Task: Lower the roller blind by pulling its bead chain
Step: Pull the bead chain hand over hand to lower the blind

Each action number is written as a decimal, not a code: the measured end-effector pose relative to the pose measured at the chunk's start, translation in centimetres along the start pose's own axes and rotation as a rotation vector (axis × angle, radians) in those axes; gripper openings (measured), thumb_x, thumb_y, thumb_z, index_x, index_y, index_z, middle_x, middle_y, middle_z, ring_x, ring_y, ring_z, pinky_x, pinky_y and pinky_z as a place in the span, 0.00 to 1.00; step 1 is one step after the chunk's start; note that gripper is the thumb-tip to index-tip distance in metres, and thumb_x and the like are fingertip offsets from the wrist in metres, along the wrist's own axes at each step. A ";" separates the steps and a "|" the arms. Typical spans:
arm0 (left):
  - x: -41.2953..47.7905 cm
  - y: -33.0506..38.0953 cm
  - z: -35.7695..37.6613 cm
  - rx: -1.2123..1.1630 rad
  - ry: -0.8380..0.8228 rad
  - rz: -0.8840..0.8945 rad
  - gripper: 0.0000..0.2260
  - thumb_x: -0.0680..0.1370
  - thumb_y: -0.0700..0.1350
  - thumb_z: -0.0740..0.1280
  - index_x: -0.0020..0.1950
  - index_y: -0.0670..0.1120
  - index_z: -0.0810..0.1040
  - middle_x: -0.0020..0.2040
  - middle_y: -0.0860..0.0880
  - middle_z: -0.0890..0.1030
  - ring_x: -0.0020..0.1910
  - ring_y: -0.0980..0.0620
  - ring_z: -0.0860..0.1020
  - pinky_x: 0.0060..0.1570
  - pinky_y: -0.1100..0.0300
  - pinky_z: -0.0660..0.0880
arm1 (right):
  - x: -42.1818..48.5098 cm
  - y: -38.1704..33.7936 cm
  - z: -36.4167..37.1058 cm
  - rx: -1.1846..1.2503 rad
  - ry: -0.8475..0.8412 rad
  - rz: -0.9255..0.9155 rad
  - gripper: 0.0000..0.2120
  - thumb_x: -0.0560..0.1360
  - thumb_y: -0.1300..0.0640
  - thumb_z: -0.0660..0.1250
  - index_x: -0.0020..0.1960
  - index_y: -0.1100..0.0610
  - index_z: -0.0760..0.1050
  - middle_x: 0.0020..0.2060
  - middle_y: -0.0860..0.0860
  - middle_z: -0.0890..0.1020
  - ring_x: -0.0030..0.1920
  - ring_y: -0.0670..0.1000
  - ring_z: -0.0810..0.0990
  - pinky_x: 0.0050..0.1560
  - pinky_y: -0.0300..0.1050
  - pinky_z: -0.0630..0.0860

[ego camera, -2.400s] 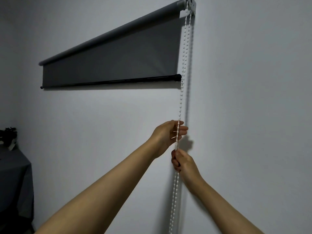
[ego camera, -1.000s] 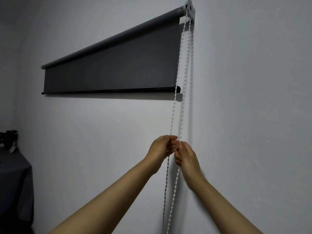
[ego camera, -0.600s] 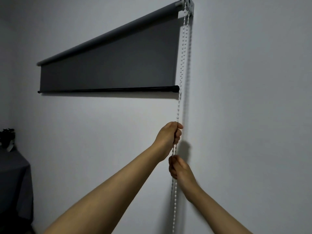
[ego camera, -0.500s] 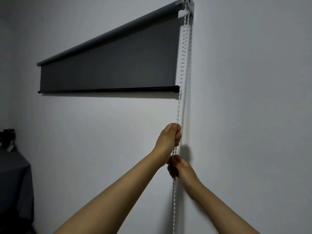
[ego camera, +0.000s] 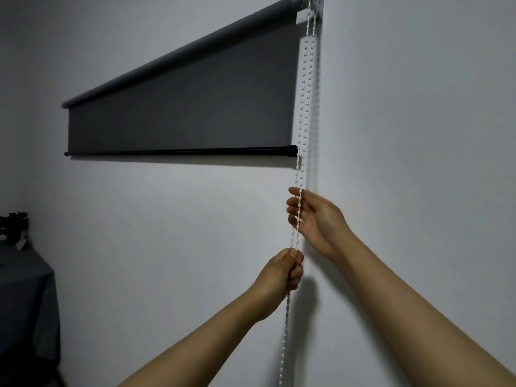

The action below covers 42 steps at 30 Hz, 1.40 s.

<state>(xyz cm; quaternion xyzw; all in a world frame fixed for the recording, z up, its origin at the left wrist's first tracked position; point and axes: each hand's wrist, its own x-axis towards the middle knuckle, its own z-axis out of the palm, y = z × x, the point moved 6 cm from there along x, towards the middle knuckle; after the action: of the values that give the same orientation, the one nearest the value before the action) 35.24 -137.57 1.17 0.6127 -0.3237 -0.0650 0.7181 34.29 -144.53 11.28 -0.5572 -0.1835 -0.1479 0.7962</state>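
Left hand clenched on bead chain for pulling — right hand, fingers loose, reaching higher to regrip.

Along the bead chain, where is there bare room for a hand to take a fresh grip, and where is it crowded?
Free: the bead chain beside the blind fabric, and the short run under the bottom bar. Also free below the left hand. Crowded: between that closed hand and the open right hand above it.
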 end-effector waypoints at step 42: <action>-0.2 0.8 -0.1 0.141 0.072 0.018 0.13 0.81 0.46 0.51 0.38 0.49 0.67 0.26 0.56 0.65 0.27 0.56 0.62 0.30 0.64 0.61 | -1.4 3.0 -1.7 -0.041 -0.021 0.011 0.13 0.79 0.59 0.54 0.52 0.63 0.75 0.43 0.58 0.82 0.47 0.55 0.82 0.52 0.46 0.77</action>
<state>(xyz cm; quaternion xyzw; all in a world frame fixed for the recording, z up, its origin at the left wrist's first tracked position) 34.89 -137.25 1.80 0.6609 -0.3069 -0.0135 0.6848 34.57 -145.05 7.60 -0.5760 -0.1855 -0.1415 0.7834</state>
